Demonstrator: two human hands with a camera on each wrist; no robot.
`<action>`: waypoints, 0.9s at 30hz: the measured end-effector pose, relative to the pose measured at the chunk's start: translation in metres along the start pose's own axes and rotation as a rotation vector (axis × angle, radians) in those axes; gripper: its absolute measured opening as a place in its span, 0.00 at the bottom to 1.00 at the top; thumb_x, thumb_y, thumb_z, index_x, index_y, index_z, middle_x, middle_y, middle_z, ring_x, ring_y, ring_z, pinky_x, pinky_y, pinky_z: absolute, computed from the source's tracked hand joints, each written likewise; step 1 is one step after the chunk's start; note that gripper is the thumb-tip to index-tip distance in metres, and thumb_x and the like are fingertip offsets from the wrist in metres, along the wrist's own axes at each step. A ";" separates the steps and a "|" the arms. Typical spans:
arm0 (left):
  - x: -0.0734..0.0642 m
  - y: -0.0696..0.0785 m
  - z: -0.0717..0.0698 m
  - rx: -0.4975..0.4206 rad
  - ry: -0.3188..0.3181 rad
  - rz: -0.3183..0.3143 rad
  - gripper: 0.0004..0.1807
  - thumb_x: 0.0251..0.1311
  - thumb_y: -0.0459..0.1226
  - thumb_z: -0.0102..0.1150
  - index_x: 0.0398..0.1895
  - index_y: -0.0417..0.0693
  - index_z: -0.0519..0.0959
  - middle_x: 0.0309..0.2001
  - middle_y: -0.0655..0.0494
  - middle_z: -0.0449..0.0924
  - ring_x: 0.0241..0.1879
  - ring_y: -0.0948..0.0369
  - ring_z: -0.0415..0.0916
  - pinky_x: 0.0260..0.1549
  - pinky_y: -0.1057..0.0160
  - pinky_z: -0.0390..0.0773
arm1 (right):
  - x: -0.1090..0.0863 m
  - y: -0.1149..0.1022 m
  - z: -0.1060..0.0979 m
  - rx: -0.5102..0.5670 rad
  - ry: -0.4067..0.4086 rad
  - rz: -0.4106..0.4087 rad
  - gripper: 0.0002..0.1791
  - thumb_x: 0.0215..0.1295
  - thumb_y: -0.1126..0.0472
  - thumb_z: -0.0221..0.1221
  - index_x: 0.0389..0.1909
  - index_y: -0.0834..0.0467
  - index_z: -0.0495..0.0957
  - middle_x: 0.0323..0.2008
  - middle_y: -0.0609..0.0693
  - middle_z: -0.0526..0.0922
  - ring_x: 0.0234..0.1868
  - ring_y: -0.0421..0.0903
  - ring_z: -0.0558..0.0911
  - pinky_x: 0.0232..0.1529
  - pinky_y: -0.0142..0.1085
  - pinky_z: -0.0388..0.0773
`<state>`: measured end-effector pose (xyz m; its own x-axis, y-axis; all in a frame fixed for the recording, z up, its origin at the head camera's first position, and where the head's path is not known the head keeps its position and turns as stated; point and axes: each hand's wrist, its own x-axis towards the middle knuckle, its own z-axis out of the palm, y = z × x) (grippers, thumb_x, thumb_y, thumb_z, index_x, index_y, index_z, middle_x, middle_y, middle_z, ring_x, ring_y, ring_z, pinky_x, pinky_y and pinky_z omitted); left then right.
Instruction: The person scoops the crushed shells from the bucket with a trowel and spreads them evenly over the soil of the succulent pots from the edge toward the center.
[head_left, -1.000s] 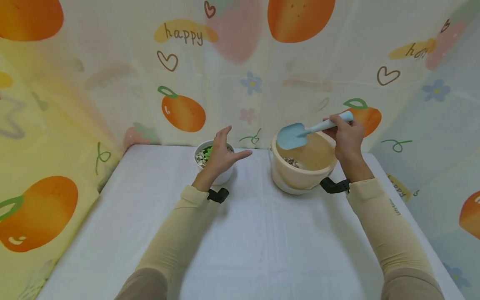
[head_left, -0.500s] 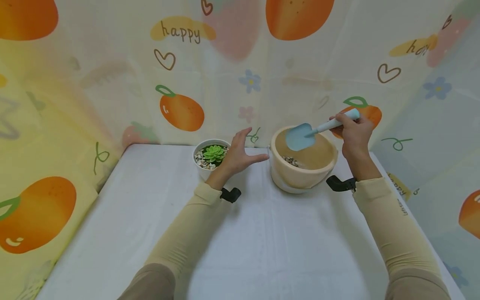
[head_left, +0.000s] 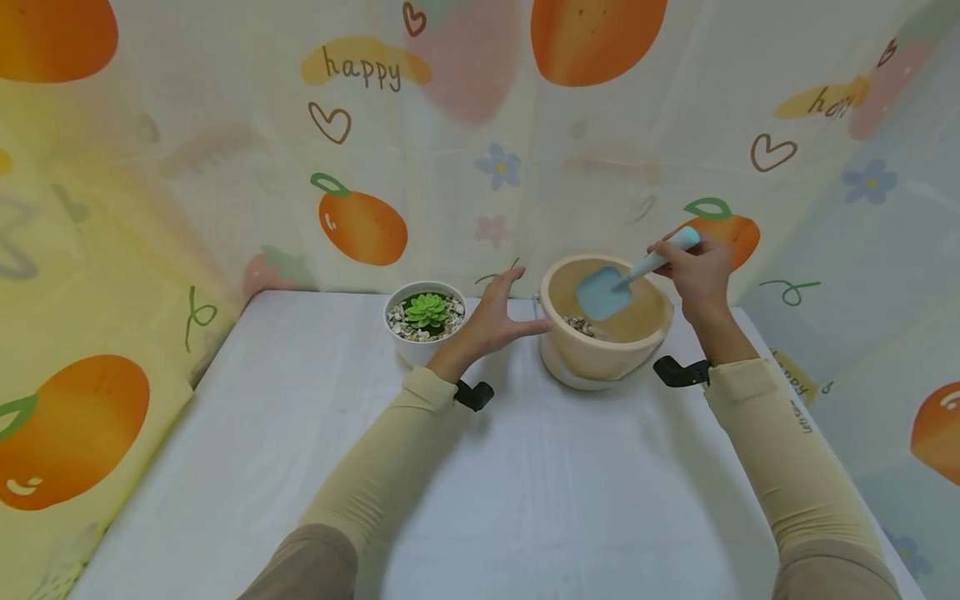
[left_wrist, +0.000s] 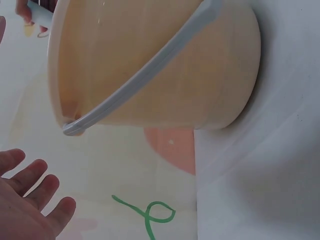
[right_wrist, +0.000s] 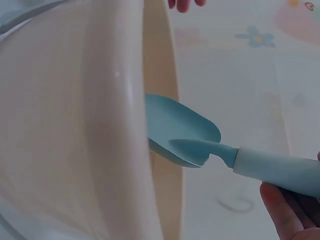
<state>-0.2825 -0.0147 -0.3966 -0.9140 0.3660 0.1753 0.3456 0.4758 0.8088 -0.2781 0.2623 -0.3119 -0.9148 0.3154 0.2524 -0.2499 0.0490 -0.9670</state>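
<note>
My right hand point(head_left: 701, 271) grips the pale handle of a light blue trowel point(head_left: 604, 293). The trowel's blade dips inside the mouth of a beige bucket point(head_left: 600, 354); in the right wrist view the near rim hides its tip. Some small pebbles point(head_left: 579, 325) lie at the bucket's bottom. Fingers spread and thumb stretched out, my left hand point(head_left: 491, 321) is at the bucket's left side; I cannot tell whether the thumb touches it. The left wrist view shows the bucket's grey carrying handle point(left_wrist: 145, 72) hanging down its outer wall.
Left of the bucket stands a white pot point(head_left: 412, 350) with a green succulent point(head_left: 427, 310) among pebbles. Both containers stand near the back edge of a white-covered table point(head_left: 540, 483). A printed cloth point(head_left: 450, 192) hangs behind and along both sides.
My left hand has moved right, away from the white pot to the bucket, uncovering the succulent. The trowel's blade has tilted down and lowered into the bucket's mouth.
</note>
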 end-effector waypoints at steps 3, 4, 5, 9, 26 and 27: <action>0.002 -0.002 0.005 0.003 -0.007 0.007 0.56 0.49 0.54 0.72 0.77 0.48 0.51 0.77 0.50 0.51 0.77 0.50 0.45 0.72 0.44 0.55 | 0.000 0.004 0.001 -0.060 -0.020 -0.019 0.07 0.60 0.69 0.62 0.25 0.56 0.80 0.21 0.41 0.82 0.25 0.37 0.84 0.29 0.27 0.83; 0.003 -0.002 0.006 0.002 -0.012 0.007 0.56 0.49 0.54 0.72 0.77 0.48 0.51 0.77 0.50 0.51 0.77 0.50 0.45 0.72 0.44 0.54 | 0.000 0.005 0.001 -0.078 -0.029 -0.026 0.07 0.59 0.69 0.63 0.25 0.56 0.80 0.21 0.40 0.82 0.25 0.37 0.84 0.29 0.27 0.83; 0.004 -0.002 0.007 0.003 -0.018 0.007 0.56 0.49 0.53 0.72 0.77 0.48 0.51 0.77 0.50 0.52 0.77 0.50 0.45 0.72 0.44 0.54 | 0.001 0.007 0.001 -0.105 -0.038 -0.033 0.06 0.59 0.69 0.63 0.25 0.56 0.80 0.22 0.40 0.81 0.25 0.36 0.84 0.30 0.26 0.82; 0.006 -0.003 0.012 -0.002 -0.043 0.002 0.56 0.49 0.52 0.72 0.77 0.47 0.51 0.77 0.48 0.51 0.77 0.50 0.45 0.72 0.45 0.55 | 0.003 0.013 -0.001 -0.157 -0.100 -0.057 0.04 0.60 0.69 0.62 0.29 0.58 0.80 0.23 0.38 0.81 0.27 0.34 0.84 0.31 0.25 0.82; 0.015 -0.007 0.031 -0.038 -0.047 0.053 0.56 0.47 0.51 0.74 0.76 0.45 0.52 0.74 0.47 0.57 0.75 0.53 0.52 0.72 0.49 0.57 | 0.002 0.032 0.004 -0.706 -0.549 -0.274 0.10 0.66 0.62 0.61 0.43 0.64 0.78 0.42 0.61 0.84 0.33 0.32 0.76 0.36 0.19 0.72; 0.015 -0.007 0.031 -0.035 -0.044 0.053 0.56 0.47 0.52 0.74 0.76 0.45 0.52 0.74 0.48 0.57 0.75 0.53 0.52 0.72 0.50 0.57 | 0.002 0.033 0.005 -0.711 -0.568 -0.265 0.09 0.66 0.63 0.61 0.44 0.64 0.78 0.42 0.62 0.84 0.34 0.34 0.77 0.37 0.19 0.73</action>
<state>-0.2920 0.0123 -0.4171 -0.8841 0.4252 0.1938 0.3847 0.4268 0.8185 -0.2900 0.2598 -0.3430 -0.9202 -0.2885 0.2646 -0.3914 0.6778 -0.6224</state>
